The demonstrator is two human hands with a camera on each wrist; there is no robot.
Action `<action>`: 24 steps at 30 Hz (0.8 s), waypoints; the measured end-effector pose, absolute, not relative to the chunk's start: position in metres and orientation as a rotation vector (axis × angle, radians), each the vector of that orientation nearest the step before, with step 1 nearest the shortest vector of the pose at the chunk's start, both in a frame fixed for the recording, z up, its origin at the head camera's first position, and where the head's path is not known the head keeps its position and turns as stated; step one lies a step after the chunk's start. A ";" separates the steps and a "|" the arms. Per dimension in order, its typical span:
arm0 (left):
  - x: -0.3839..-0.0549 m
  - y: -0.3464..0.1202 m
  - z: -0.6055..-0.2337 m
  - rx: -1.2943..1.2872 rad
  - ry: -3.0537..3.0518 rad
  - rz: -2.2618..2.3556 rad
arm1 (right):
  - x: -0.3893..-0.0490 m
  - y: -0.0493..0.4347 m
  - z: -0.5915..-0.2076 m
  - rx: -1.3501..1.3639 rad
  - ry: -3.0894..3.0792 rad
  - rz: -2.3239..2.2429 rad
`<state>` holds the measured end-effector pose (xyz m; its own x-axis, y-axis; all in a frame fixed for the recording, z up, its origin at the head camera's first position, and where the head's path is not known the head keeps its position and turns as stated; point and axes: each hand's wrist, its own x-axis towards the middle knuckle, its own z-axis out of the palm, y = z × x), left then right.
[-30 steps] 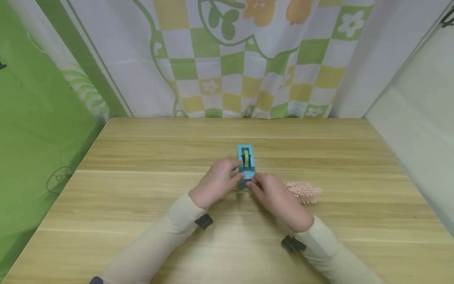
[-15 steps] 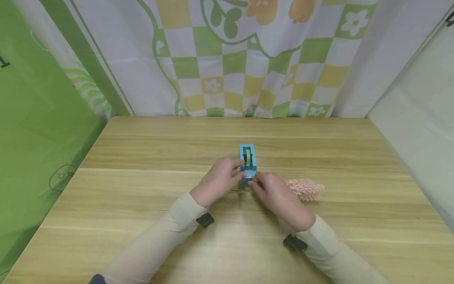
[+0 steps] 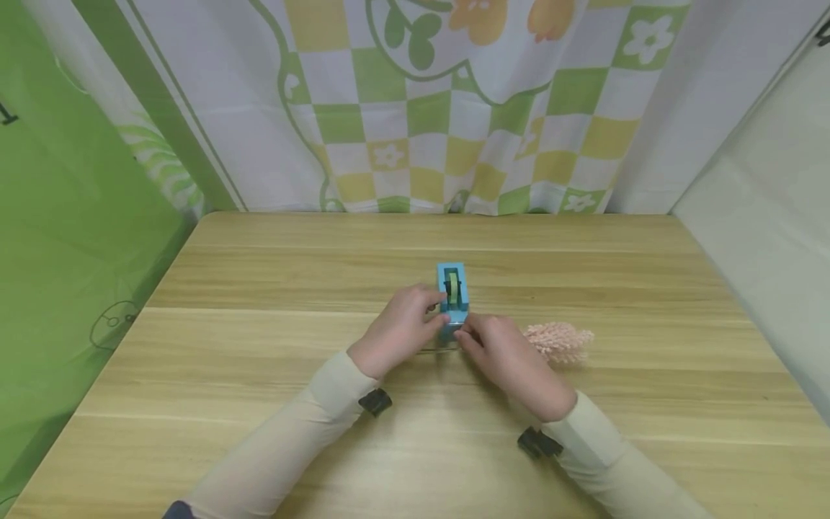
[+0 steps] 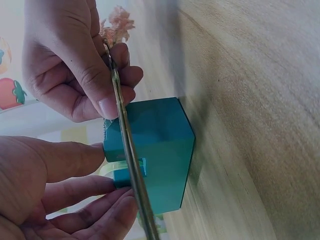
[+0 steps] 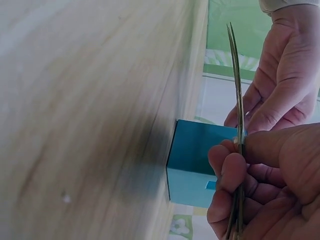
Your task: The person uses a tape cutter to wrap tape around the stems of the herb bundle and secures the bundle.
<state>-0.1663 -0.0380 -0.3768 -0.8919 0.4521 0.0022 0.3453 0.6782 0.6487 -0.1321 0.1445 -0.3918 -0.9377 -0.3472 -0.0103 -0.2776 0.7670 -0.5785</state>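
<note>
A light blue tape dispenser [image 3: 463, 285] stands upright on the table, a green tape roll [image 3: 453, 288] in its slot. My left hand [image 3: 400, 324] holds the dispenser from the left, thumb at its near upper edge and fingers along its side. At its near right corner, my right hand [image 3: 509, 364] pinches thin stems [image 4: 131, 155] between thumb and curled fingers. These stems cross in front of the dispenser. From the right hand's far side pokes a pink flower bunch [image 3: 560, 342]. Whether a strip of tape lies under the right fingertips is hard to tell.
The wooden table [image 3: 194, 375] reaches back to a checked, flower-patterned curtain [image 3: 428, 144]. Green cloth [image 3: 65, 252] hangs at the left, a pale wall [image 3: 765, 216] at the right. Dark clips [image 3: 538, 443] sit at both sleeve cuffs.
The pink flower bunch has tilted slightly away from me. Both hands stay at the dispenser with hardly any movement, and the whole head view has shifted a little.
</note>
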 end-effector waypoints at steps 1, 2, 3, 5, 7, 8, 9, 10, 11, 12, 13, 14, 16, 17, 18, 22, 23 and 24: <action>-0.166 -0.038 -0.377 0.655 2.730 1.007 | -0.132 0.145 -0.392 -0.505 2.842 -0.900; -0.166 -0.038 -0.377 0.656 2.730 1.008 | -0.132 0.145 -0.391 -0.509 2.841 -0.898; -0.166 -0.038 -0.377 0.655 2.731 1.006 | -0.132 0.145 -0.391 -0.510 2.840 -0.897; -0.166 -0.038 -0.377 0.654 2.732 1.004 | -0.132 0.145 -0.391 -0.516 2.841 -0.893; -0.166 -0.038 -0.377 0.652 2.735 1.000 | -0.132 0.145 -0.392 -0.523 2.844 -0.889; -0.166 -0.038 -0.377 0.650 2.737 0.999 | -0.132 0.145 -0.392 -0.527 2.845 -0.888; -0.166 -0.038 -0.377 0.648 2.738 0.998 | -0.132 0.145 -0.392 -0.527 2.845 -0.888; -0.166 -0.039 -0.377 0.649 2.739 0.999 | -0.133 0.145 -0.392 -0.529 2.845 -0.889; -0.166 -0.039 -0.377 0.649 2.740 1.000 | -0.133 0.145 -0.392 -0.527 2.845 -0.888; -0.166 -0.039 -0.377 0.648 2.740 1.001 | -0.133 0.145 -0.392 -0.526 2.845 -0.887; -0.166 -0.038 -0.377 0.648 2.739 1.001 | -0.133 0.145 -0.392 -0.524 2.846 -0.887; -0.166 -0.038 -0.377 0.648 2.738 1.002 | -0.133 0.145 -0.393 -0.523 2.846 -0.887; -0.167 -0.038 -0.377 0.647 2.736 1.003 | -0.133 0.145 -0.393 -0.519 2.846 -0.885; -0.167 -0.038 -0.377 0.645 2.735 1.003 | -0.133 0.145 -0.393 -0.518 2.846 -0.884; -0.167 -0.038 -0.377 0.645 2.735 1.003 | -0.133 0.145 -0.393 -0.519 2.846 -0.884; -0.167 -0.038 -0.377 0.649 2.734 1.005 | -0.134 0.146 -0.393 -0.522 2.841 -0.892; -0.167 -0.038 -0.377 0.650 2.733 1.008 | -0.134 0.146 -0.393 -0.523 2.840 -0.893; -0.167 -0.038 -0.377 0.652 2.733 1.009 | -0.134 0.146 -0.393 -0.524 2.839 -0.894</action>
<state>-0.1667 -0.0377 -0.3768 -0.8928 0.4504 0.0043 0.3450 0.6778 0.6493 -0.1336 0.1459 -0.3926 -0.9329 -0.3599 -0.0096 -0.2895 0.7658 -0.5742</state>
